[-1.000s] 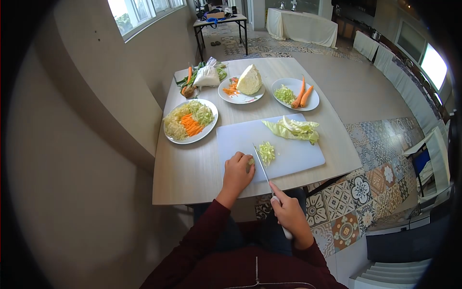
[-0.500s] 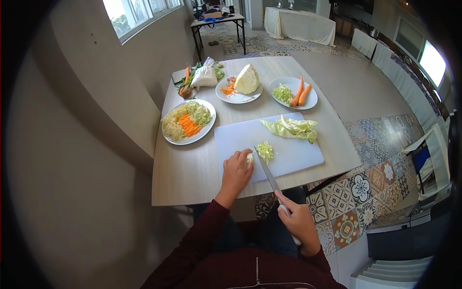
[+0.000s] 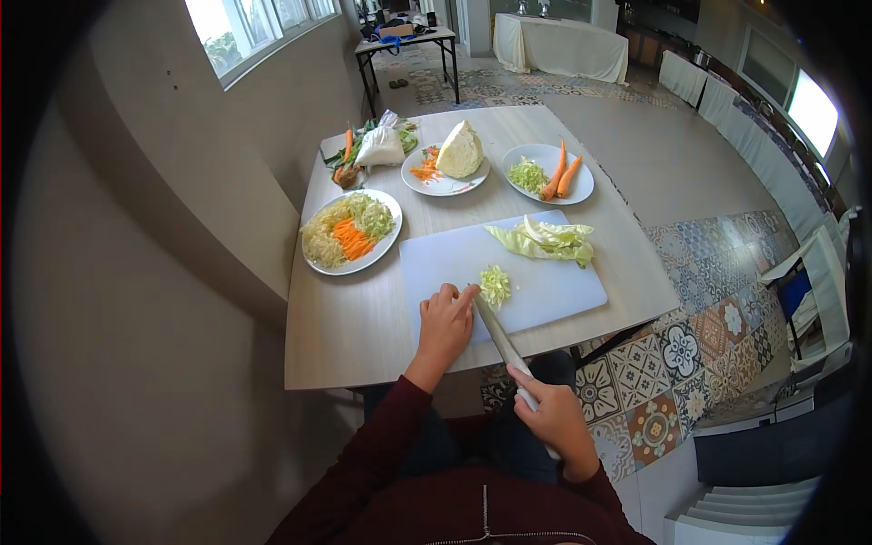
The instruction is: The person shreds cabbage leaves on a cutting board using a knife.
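My right hand [image 3: 552, 413] is wrapped round the white handle of a knife [image 3: 501, 338], its blade pointing up and left to the fingertips of my left hand [image 3: 446, 325]. That left hand rests with bent fingers on the front left of the white cutting board [image 3: 436, 263]; whatever lies under its fingers is hidden. Just right of the blade tip sits a small pile of chopped cabbage [image 3: 495, 285]. Pale green cabbage leaves [image 3: 543, 242] lie across the board's back right.
Behind the board stand a plate of shredded vegetables [image 3: 352, 231], a plate with a cabbage piece [image 3: 461, 151] and a plate with carrots [image 3: 567, 176]. A white bag [image 3: 381, 146] and greens sit at the back left corner.
The knife tip has moved left and nearer to me, against my left fingertips. The pale piece seen beside my left fingers earlier is now hidden. The view has shifted slightly.
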Motion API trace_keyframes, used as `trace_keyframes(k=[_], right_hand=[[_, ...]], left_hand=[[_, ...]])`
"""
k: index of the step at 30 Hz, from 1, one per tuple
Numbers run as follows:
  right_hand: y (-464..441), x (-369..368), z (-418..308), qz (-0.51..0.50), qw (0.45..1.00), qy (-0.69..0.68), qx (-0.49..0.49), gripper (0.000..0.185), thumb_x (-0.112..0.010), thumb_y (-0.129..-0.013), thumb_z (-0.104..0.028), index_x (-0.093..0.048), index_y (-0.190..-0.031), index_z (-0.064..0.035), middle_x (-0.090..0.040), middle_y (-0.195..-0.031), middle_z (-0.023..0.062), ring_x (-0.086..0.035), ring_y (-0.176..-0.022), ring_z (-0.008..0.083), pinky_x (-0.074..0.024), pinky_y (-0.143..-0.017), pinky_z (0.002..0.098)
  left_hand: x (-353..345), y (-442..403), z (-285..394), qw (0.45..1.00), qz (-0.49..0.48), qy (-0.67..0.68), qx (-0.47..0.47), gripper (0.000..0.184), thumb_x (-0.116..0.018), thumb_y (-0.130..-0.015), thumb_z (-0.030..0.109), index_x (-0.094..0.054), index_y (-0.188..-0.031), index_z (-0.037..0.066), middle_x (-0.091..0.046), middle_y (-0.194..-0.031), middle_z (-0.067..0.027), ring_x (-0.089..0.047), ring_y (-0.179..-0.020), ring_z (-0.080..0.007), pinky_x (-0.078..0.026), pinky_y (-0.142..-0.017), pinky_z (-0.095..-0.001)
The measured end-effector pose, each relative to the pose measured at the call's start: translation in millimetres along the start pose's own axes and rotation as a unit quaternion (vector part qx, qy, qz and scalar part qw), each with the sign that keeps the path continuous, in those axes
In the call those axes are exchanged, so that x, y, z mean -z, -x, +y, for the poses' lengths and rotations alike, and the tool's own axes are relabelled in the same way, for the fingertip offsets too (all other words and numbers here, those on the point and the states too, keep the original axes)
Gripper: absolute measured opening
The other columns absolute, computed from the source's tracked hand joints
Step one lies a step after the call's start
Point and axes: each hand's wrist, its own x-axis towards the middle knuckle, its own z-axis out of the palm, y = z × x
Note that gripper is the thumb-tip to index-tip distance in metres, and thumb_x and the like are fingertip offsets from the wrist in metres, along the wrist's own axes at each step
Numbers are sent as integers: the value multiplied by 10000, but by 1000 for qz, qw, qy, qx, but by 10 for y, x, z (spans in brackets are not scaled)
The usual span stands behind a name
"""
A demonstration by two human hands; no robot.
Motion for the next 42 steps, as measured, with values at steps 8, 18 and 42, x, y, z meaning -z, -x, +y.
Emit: trace_keyframes(k=[8, 18, 42], right_hand=[[8, -25, 100, 24, 995, -93, -8, 473, -614, -885, -161, -593, -1357, -137, -618, -674, 202, -636, -569, 282, -504, -582, 384], [18, 86, -25, -76, 955, -275, -80, 519, -535, -979, -135, -436, -1483, -62, -608, -645, 47, -562, -531, 84, -485, -533, 257], [6, -124, -77, -106, 932, -322, -130, 500, -500, -1007, -155, -426, -1498, -99, -609, -673, 34, -563, -526, 75, -503, -531, 241]], left_hand=[[75, -15, 41, 999, -16, 19, 27, 276, -598, -884, 104, -618, -1151, 169, -562, -965, -64, -575, -865, -250, -378, -787, -410], [79, 11, -167, 992, 25, 118, 40, 162, -737, -838, 144, -675, -964, 62, -686, -920, -89, -627, -704, -284, -471, -767, -393], [378, -603, -595, 939, -248, 180, -158, 171, -785, -749, 159, -695, -807, 25, -679, -798, -124, -665, -716, -301, -537, -657, -383]])
